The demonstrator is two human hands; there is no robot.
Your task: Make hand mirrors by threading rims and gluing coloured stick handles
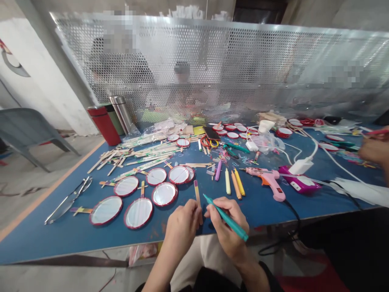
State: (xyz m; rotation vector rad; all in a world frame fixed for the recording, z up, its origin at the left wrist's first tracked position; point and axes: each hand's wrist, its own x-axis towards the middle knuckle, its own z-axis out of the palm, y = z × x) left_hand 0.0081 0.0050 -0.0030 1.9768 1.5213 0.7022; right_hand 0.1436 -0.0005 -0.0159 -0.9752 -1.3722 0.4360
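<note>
My left hand (182,223) is closed on a wooden craft stick (197,194) near the table's front edge. The stick's far end is coloured purple and yellow, and its lower part is bare wood. In my right hand (229,223) is a teal marker (226,217), its tip pointing up and left toward the stick but apart from it. Left of my hands lie several round discs with red rims, such as this disc (164,194), some with coloured sticks attached. Capped markers in yellow (239,182), orange (236,184) and purple (218,170) lie beyond my right hand.
A pink glue gun (267,178) and a purple power strip (299,182) with cables lie on the right. Eyeglasses (69,198) rest at the left, near a red flask (104,125). Loose sticks (154,152) cover the back. Another person's hand (375,148) is at far right.
</note>
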